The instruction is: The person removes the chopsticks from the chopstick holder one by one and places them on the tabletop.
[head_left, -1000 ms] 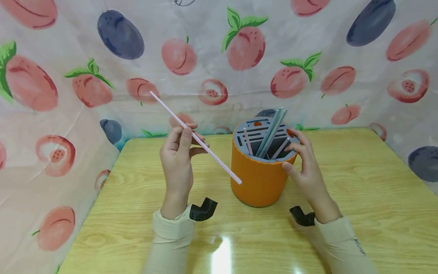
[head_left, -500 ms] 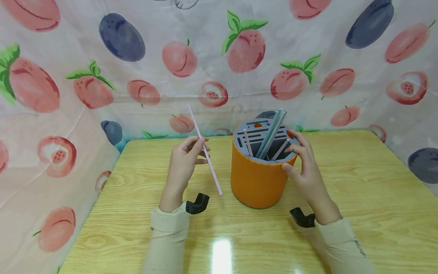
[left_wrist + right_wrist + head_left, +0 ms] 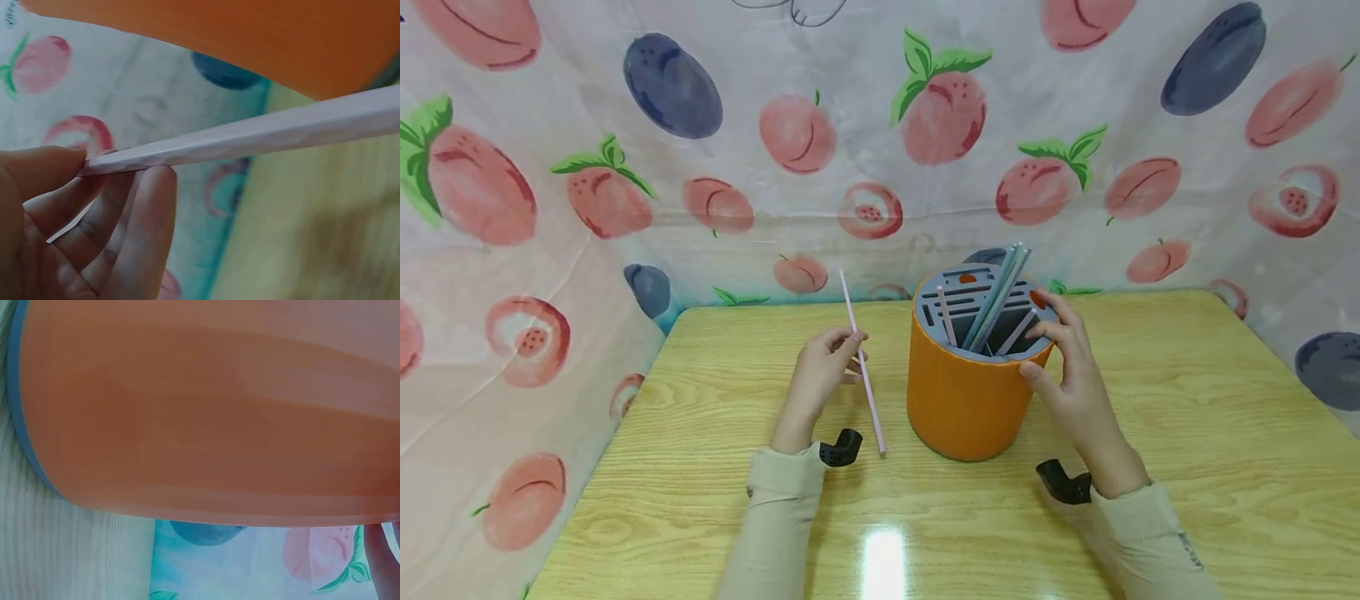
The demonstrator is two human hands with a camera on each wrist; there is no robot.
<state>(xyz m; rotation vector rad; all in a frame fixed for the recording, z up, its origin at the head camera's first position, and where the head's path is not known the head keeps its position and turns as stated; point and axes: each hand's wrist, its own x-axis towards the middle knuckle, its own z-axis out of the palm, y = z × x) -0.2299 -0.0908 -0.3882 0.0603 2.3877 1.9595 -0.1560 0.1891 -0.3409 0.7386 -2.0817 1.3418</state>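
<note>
In the head view my left hand (image 3: 826, 367) pinches a pale pink chopstick (image 3: 870, 398) between thumb and fingertips, just left of an orange cylindrical knife holder (image 3: 962, 408). The chopstick slants, its far end up and its near end low over the table. The left wrist view shows the thumb (image 3: 47, 167) on one side of it. My right hand (image 3: 1071, 383) grips the holder's right rim, thumb on the outer wall and fingers over the top. Teal chopsticks (image 3: 996, 304) lean in the holder's open compartment, with shorter-looking pink sticks (image 3: 947, 317) beside them.
The holder's grey slotted lid (image 3: 943, 312) has narrow slits and orange-lined holes. Everything stands on a light wooden table (image 3: 685, 467). Behind and at the left hangs a fruit-printed cloth (image 3: 865, 108). Black curved pieces (image 3: 841, 448) sit at both wrists.
My left hand has moved down and to the right, and the chopstick has swung from a flat diagonal to a steeper line. The right hand and the holder have stayed in place.
</note>
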